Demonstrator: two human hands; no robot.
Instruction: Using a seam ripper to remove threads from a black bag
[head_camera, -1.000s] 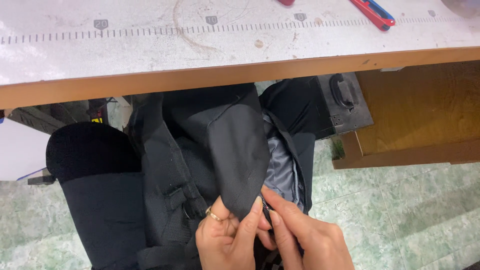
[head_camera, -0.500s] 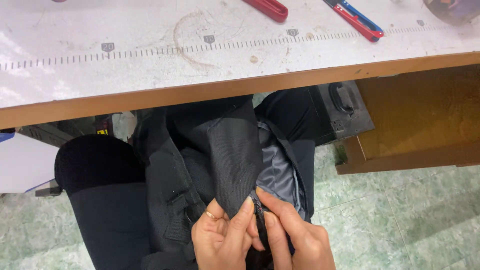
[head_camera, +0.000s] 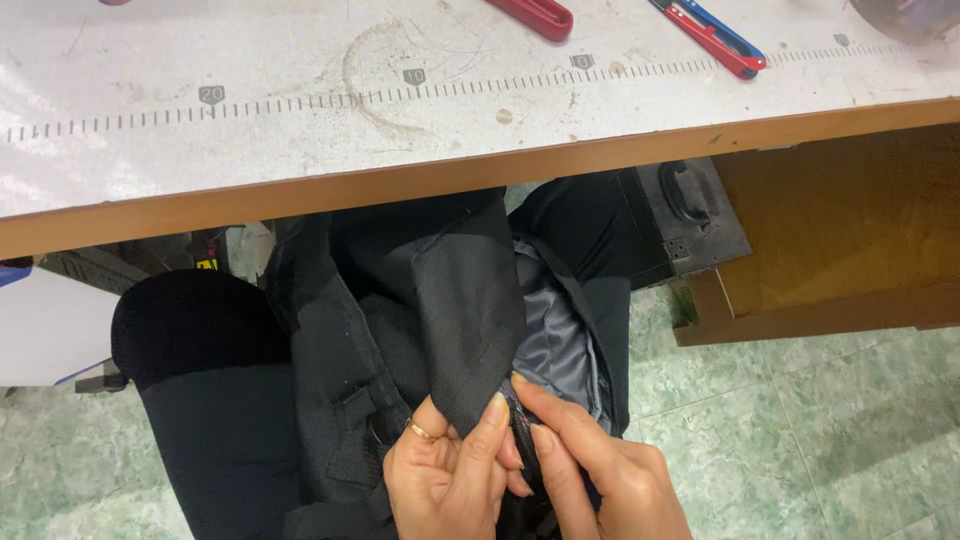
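A black fabric bag (head_camera: 420, 300) with a grey lining (head_camera: 555, 345) lies on my lap below the table edge. My left hand (head_camera: 445, 480), with a ring on one finger, pinches a black fabric flap of the bag between thumb and fingers. Beside it my right hand (head_camera: 600, 475) grips the bag's edge where the flap meets the lining, fingertips touching those of the left. Both hands are cut off by the bottom of the view.
A white worktable (head_camera: 300, 150) with a printed ruler scale and a wooden front edge spans the top. On it lie a red handle (head_camera: 535, 14) and red-and-blue snips (head_camera: 715, 35). A black case (head_camera: 690, 215) and a wooden cabinet (head_camera: 850, 230) stand at right on the green tiled floor.
The view has tilted up slightly, showing more of the table. My hands stay pinched on the bag's flap with small finger shifts.
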